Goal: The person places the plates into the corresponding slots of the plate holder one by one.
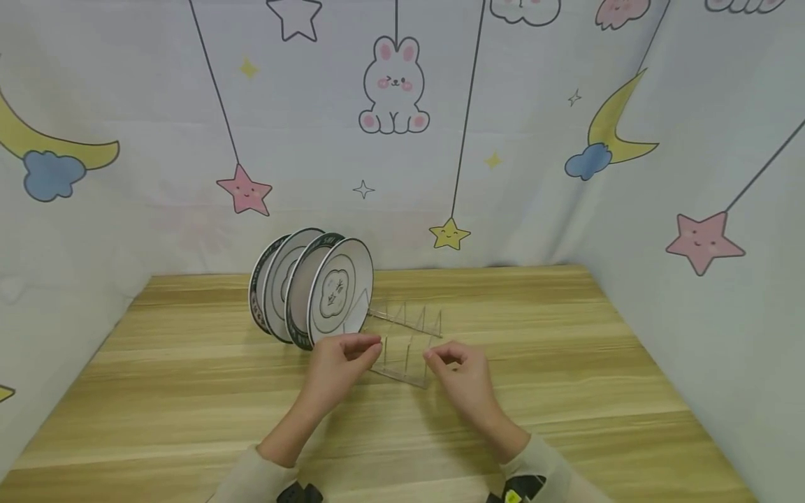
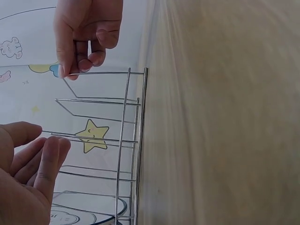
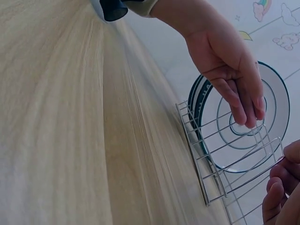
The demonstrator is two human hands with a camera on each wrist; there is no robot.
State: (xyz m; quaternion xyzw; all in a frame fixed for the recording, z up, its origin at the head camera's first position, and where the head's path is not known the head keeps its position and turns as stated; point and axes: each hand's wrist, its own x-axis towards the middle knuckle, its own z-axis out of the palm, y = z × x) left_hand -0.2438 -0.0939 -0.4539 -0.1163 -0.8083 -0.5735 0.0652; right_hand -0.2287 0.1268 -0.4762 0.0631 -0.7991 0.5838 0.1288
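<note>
A metal wire dish rack stands on the table with several round plates upright in its left part. The plates are white, some with dark green patterned rims. My right hand pinches the tip of the rack's rightmost wire loop between thumb and fingertips. My left hand is beside the front plate, its fingers relaxed and spread from the thumb. In the left wrist view, the left hand's fingertips are right at the end of a middle wire loop. Part of the rack's front left is hidden behind the left hand.
The wooden table carries the rack near its middle. Behind it and along the sides hangs a white cloth printed with stars, moons and a rabbit. Vertical wires stick up between the two hands.
</note>
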